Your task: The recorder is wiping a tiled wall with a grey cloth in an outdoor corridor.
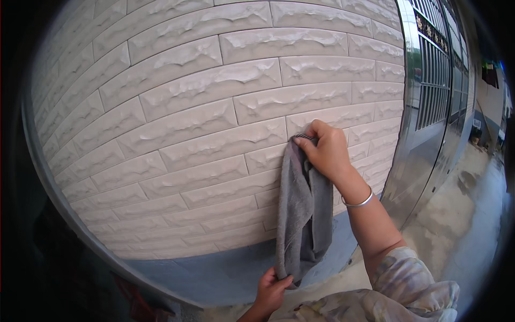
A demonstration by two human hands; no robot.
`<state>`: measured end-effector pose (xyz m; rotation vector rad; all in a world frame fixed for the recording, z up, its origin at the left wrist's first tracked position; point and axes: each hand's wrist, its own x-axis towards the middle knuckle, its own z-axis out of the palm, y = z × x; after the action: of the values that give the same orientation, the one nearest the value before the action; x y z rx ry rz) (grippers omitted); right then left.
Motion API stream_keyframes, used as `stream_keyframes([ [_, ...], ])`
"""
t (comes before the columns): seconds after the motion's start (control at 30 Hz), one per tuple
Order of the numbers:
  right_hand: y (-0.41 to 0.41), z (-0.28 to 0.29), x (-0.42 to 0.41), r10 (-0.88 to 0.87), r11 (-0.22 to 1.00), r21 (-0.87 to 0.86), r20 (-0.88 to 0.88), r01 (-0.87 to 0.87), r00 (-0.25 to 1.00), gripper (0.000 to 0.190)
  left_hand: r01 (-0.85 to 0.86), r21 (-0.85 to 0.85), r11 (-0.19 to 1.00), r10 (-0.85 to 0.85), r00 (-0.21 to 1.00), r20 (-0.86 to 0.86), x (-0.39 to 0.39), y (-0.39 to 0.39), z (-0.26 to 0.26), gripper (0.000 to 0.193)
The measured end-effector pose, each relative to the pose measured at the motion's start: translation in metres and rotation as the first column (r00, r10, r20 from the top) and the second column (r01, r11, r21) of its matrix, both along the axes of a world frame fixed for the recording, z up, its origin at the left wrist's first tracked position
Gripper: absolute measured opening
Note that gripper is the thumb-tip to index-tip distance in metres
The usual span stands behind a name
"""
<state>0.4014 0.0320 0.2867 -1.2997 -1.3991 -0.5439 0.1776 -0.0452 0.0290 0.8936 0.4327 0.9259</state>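
Observation:
A grey cloth [295,209] hangs stretched between my two hands in front of a tiled wall [189,108]. My right hand [328,147] pinches its upper end, where a striped edge shows by the thumb. A silver bangle [358,200] circles the right wrist. Lower down, my left hand [273,287] grips the bottom corner of the cloth. The cloth is folded lengthwise, and a dark gap shows between its layers. Whether the upper end touches the wall I cannot tell.
Cream split-face tiles cover the wall above a blue-grey base band [217,273]. To the right stands a shiny metal door [426,133] with vertical bars. Concrete ground [446,217] runs along it. A dark red object [139,300] sits at the lower left, its kind unclear.

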Motion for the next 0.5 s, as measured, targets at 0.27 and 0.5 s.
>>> stream_keyframes([
  [0.27,0.005,0.015,-0.019,-0.010,0.999,0.038,0.107,0.006,0.994,0.029,0.037,-0.093,0.995,-0.029,0.996,0.083,0.006,-0.002,0.014,0.029],
  [0.5,0.007,0.027,-0.014,0.014,0.998,0.063,0.104,-0.021,0.994,0.032,0.019,-0.078,0.997,-0.012,0.996,0.092,0.016,0.003,0.018,0.032],
])
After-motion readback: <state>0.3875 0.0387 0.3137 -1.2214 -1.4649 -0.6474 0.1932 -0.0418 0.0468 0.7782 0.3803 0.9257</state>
